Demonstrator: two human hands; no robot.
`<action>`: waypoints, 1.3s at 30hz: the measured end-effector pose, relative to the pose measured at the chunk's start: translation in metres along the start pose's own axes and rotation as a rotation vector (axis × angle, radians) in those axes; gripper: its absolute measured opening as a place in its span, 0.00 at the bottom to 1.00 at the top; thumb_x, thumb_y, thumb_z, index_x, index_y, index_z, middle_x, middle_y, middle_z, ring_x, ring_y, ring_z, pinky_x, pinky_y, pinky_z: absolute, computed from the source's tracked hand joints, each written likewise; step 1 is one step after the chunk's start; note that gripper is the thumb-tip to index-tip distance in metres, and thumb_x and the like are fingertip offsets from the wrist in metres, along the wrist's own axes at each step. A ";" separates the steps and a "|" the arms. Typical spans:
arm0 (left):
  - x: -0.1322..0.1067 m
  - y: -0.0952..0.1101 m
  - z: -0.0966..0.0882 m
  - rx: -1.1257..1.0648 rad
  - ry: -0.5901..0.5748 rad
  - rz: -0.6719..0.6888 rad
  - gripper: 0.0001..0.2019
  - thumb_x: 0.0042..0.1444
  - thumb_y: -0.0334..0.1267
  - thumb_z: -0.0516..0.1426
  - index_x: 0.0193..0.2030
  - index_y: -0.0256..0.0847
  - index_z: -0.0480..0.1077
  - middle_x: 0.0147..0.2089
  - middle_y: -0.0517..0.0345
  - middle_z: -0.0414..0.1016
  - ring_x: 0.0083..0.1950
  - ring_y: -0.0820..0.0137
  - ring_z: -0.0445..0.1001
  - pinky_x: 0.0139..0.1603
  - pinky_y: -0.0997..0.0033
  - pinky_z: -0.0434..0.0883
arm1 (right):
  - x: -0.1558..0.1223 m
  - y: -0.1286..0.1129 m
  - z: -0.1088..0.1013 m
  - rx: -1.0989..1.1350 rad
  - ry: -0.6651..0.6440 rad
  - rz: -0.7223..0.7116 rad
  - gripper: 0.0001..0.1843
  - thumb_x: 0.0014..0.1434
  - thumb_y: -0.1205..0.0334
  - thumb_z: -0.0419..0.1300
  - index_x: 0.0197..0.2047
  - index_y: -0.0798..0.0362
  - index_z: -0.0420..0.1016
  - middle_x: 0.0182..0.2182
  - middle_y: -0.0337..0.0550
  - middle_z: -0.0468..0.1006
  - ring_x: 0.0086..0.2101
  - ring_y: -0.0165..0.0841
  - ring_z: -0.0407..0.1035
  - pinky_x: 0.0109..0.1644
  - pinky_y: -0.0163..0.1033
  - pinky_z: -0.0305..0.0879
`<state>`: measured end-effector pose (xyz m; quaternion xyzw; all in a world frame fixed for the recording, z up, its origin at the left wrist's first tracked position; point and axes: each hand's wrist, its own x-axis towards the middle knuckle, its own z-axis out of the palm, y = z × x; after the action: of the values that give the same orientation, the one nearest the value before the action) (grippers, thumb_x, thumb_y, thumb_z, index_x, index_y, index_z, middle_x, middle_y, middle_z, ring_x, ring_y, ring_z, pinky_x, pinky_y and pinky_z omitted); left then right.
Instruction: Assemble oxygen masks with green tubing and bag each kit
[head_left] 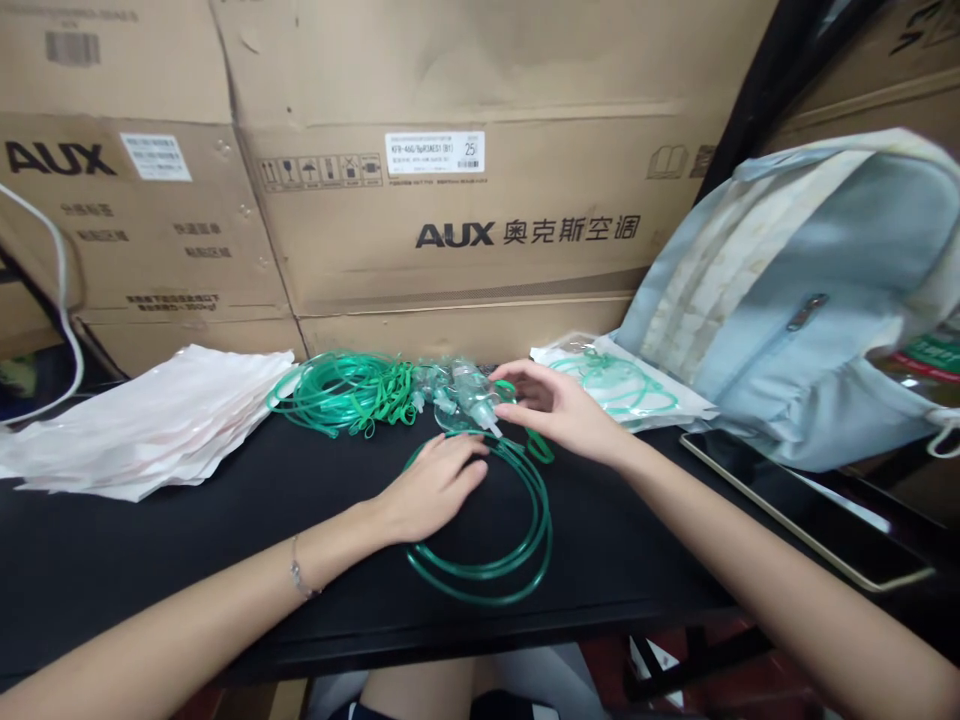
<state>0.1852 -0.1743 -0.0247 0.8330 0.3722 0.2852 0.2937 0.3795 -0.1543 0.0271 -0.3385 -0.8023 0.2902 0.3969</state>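
Coil of green tubing [487, 572]: lies in loose rings at the middle of the black table [337, 610], near side. Clear plastic masks and fittings [474, 390] sit just beyond its far end, a green strap [540, 447] to their right.

Left hand [431, 490]: palm down over the far left part of the coil, fingers loosely straight, thumb apart; no closed grip on the tube seen.

Right hand [559, 405]: thumb and forefinger parted in a curve at the right side of the clear fittings; whether they pinch anything — cannot tell.

Handling (judged): tubing light, flexible, springy, probably a little slippery; loops likely to spread if loosed, so best taken where the strands run together. Masks look thin and easily dented; the stiff white-tipped connector offers the firmer hold. Straps soft, apt to snag.

Around: left of the masks, a bunch of green straps [386, 395], then a larger bundle of green tubing [334, 385]; far left, stacked white pouches [150, 430]. Right: a clear-fronted packet [637, 385] with tubing inside, a phone [802, 510], a pale blue backpack [712, 300]. Cartons [450, 275] stand behind.
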 end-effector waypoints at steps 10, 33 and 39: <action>0.003 -0.004 -0.024 -0.846 0.201 -0.186 0.16 0.50 0.37 0.59 0.45 0.37 0.64 0.35 0.52 0.74 0.31 0.69 0.73 0.25 0.74 0.69 | 0.005 0.015 0.026 -0.064 -0.160 -0.191 0.25 0.54 0.59 0.60 0.55 0.49 0.61 0.51 0.47 0.65 0.49 0.34 0.64 0.47 0.40 0.66; 0.001 0.003 -0.042 -1.490 0.367 -0.435 0.12 0.56 0.33 0.48 0.37 0.27 0.68 0.40 0.41 0.74 0.30 0.70 0.73 0.26 0.74 0.72 | -0.007 0.009 0.008 -0.821 -0.412 0.214 0.07 0.51 0.61 0.60 0.34 0.53 0.68 0.25 0.40 0.74 0.25 0.31 0.67 0.25 0.33 0.52; -0.002 0.003 -0.059 -1.592 0.620 -0.232 0.12 0.56 0.32 0.46 0.41 0.29 0.66 0.41 0.44 0.74 0.31 0.72 0.73 0.27 0.75 0.71 | -0.007 0.014 0.004 -0.951 -0.323 0.225 0.08 0.53 0.56 0.56 0.33 0.52 0.70 0.26 0.44 0.74 0.27 0.34 0.68 0.26 0.34 0.51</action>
<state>0.1446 -0.1618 0.0161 0.2204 0.2077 0.6438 0.7027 0.3841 -0.1518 0.0116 -0.5165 -0.8553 -0.0172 0.0365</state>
